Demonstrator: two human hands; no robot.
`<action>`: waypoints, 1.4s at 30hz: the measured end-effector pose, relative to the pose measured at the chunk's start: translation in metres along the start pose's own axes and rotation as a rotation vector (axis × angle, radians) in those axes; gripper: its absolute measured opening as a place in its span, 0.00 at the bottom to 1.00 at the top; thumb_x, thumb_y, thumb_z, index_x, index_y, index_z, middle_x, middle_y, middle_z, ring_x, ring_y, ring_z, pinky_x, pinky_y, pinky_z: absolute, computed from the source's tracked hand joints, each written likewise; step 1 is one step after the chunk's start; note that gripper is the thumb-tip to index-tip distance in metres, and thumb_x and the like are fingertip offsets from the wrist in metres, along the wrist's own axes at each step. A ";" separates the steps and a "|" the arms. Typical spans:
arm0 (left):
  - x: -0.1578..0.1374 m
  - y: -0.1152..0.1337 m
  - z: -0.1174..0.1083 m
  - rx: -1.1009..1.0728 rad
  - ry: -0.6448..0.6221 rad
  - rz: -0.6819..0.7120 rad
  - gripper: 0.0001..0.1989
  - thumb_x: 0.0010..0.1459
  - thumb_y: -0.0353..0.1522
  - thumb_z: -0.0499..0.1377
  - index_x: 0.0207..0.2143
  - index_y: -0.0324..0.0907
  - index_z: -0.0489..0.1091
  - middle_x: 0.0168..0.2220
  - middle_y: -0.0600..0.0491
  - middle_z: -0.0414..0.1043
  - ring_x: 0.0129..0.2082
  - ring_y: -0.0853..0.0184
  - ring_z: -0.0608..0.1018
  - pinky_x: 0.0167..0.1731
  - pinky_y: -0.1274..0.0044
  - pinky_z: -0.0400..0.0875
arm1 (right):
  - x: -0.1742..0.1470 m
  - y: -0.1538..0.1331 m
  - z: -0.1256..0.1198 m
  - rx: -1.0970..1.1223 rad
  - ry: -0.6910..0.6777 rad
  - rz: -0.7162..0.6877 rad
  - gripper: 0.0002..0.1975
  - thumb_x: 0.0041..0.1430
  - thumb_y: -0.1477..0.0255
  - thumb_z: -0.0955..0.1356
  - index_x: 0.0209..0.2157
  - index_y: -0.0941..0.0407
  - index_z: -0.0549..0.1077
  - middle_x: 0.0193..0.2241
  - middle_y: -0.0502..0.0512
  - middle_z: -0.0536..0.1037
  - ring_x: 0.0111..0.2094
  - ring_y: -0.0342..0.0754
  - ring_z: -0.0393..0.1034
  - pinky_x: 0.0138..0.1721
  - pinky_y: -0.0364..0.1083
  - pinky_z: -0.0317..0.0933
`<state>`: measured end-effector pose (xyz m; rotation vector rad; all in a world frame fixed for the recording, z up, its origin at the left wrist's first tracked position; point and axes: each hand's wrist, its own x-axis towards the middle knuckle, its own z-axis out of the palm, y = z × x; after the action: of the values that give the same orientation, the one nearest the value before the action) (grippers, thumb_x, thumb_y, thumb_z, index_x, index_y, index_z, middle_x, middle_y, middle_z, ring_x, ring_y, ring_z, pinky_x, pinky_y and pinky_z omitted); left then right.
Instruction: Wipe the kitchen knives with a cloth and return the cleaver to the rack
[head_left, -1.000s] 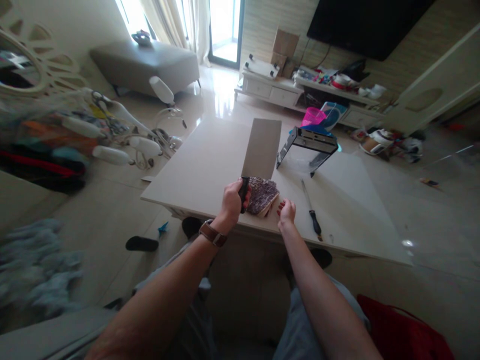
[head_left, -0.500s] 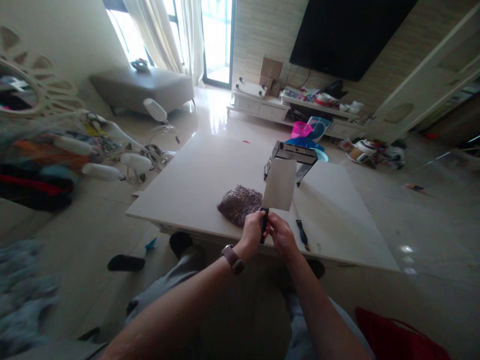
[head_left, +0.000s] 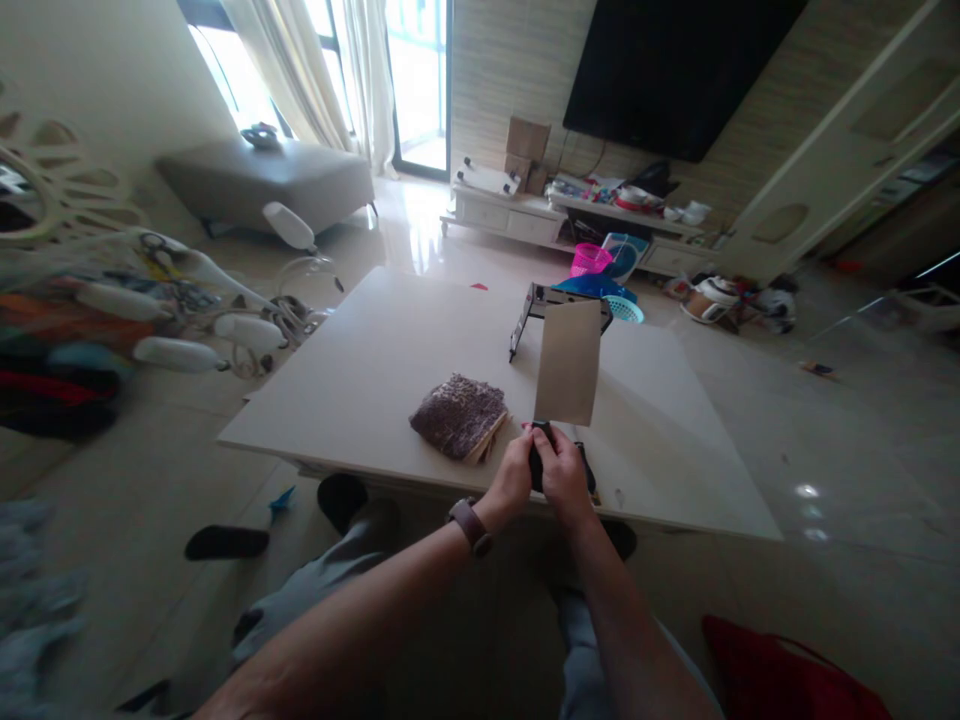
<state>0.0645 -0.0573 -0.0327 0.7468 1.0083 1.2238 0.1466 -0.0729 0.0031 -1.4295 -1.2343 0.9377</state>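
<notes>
A cleaver (head_left: 568, 365) with a broad rectangular blade and a black handle stands upright over the near edge of the white table (head_left: 360, 360). Both my left hand (head_left: 513, 474) and my right hand (head_left: 564, 478) are closed around its handle, the right thumb lying along the top. Left of the hands is a folded brown shaggy cloth (head_left: 459, 417). Behind the blade stands a dark metal rack (head_left: 537, 296), partly covered by it. A black-handled tool (head_left: 589, 470) lies on the table just right of my right hand, mostly hidden.
Beyond the table are a pink basket (head_left: 590, 260), a light blue basket (head_left: 624, 309) and a TV cabinet (head_left: 506, 215). A white lamp with several shades (head_left: 251, 332) stands at the left. On the floor at the lower right lies a red bag (head_left: 787, 670).
My right hand has come closer around the cleaver's handle. Cleaver and hands have moved right, away from the cloth, and now cover more of the black-handled tool. The view has shifted slightly.
</notes>
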 end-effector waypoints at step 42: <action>0.009 0.063 -0.030 0.855 -0.476 0.131 0.07 0.61 0.30 0.55 0.38 0.42 0.73 0.40 0.48 0.79 0.40 0.63 0.77 0.40 0.74 0.66 | 0.195 -0.184 -0.186 -1.659 0.108 -0.274 0.15 0.58 0.64 0.70 0.45 0.49 0.84 0.45 0.57 0.85 0.44 0.56 0.77 0.42 0.49 0.65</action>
<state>0.0124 -0.0371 0.0098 1.6989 1.0724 0.6209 0.3200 0.0825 0.2309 -2.2852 -2.1533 -0.6575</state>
